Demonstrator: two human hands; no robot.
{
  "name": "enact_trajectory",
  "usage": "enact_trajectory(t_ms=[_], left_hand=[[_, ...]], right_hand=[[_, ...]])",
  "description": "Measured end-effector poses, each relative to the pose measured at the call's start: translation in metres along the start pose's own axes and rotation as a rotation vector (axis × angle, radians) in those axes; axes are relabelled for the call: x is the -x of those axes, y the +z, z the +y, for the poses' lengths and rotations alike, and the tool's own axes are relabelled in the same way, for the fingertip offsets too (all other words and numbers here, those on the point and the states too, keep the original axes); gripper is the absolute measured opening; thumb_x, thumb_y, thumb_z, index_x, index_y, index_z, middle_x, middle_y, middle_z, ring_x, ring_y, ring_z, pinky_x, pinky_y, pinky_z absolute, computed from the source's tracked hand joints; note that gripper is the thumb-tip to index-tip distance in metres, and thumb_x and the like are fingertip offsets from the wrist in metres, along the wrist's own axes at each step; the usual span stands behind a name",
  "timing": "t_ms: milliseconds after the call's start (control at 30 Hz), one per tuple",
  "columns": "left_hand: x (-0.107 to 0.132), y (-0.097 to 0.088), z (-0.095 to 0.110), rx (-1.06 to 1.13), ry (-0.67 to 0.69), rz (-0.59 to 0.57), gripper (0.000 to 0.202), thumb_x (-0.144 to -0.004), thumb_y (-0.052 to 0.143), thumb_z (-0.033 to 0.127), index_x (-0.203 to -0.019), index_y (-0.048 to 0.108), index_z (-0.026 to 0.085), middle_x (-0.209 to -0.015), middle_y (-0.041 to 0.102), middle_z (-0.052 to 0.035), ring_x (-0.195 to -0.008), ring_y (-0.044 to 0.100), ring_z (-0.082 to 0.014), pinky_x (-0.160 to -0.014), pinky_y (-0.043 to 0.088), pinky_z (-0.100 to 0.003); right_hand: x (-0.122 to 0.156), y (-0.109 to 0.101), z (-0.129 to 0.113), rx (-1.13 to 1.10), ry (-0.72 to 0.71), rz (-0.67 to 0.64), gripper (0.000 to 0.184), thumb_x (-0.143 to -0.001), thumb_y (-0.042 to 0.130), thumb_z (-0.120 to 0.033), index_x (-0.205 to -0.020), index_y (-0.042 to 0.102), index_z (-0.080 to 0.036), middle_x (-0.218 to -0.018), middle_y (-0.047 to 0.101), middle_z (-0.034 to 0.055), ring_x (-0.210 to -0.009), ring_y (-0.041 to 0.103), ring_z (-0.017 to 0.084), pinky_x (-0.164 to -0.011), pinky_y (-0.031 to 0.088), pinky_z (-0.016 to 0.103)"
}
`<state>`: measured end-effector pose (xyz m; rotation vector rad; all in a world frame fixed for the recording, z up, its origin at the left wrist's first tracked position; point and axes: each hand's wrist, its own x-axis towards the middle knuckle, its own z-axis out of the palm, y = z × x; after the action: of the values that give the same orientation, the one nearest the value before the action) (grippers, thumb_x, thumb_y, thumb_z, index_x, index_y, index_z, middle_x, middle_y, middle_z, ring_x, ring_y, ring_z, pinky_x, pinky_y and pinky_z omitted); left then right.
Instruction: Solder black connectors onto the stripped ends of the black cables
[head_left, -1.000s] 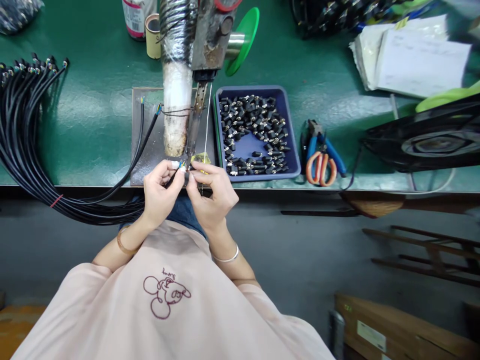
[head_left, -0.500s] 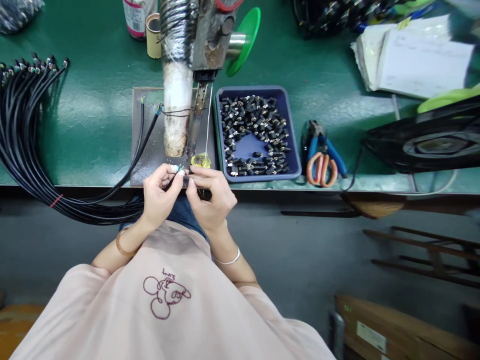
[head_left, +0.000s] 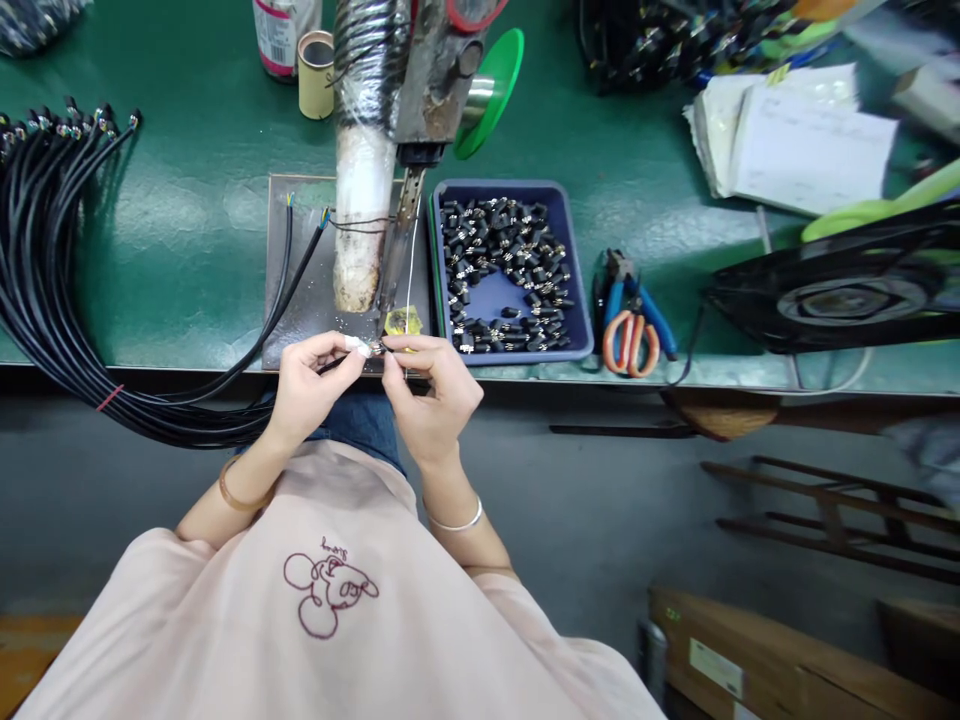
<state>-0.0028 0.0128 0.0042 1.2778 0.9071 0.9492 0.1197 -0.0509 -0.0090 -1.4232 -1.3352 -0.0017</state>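
My left hand [head_left: 311,385] pinches the stripped end of a thin black cable [head_left: 289,300] at the bench's front edge. My right hand [head_left: 431,395] is closed right beside it, fingertips meeting the left hand's and pinching a small dark connector against the cable end. Both hands sit just below the tip of a soldering machine [head_left: 397,120] on a grey metal plate [head_left: 281,215]. A yellow sponge piece [head_left: 403,321] lies just above my right fingers.
A blue tray [head_left: 577,300] of several small black connectors stands right of the plate. Orange scissors and blue pliers [head_left: 630,320] lie further right. A bundle of black cables [head_left: 45,250] curves at left. Papers [head_left: 795,140] and a black fan [head_left: 847,290] are at right.
My hands have shifted slightly toward the bench edge and pressed closer together; the camera view has tilted a little. Nothing else on the bench has moved.
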Motion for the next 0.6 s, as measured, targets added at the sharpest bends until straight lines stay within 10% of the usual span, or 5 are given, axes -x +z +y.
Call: enact_trajectory(t_ms=[600], left_hand=[[-0.0098,0.0052,0.0023,-0.066,0.039,0.015,0.014,-0.074,0.069,0.026,-0.067,0.064,0.015,-0.060,0.059,0.0021,-0.055,0.051,-0.0079,-0.052,0.044,-0.017]], right_hand=[[-0.0094,-0.0024,0.0065,0.021,-0.072,-0.044,0.016,-0.086,0.067,-0.007,-0.083,0.064,-0.023,-0.092,0.075,0.0014,-0.086,0.073,0.016,-0.077,0.060,0.031]])
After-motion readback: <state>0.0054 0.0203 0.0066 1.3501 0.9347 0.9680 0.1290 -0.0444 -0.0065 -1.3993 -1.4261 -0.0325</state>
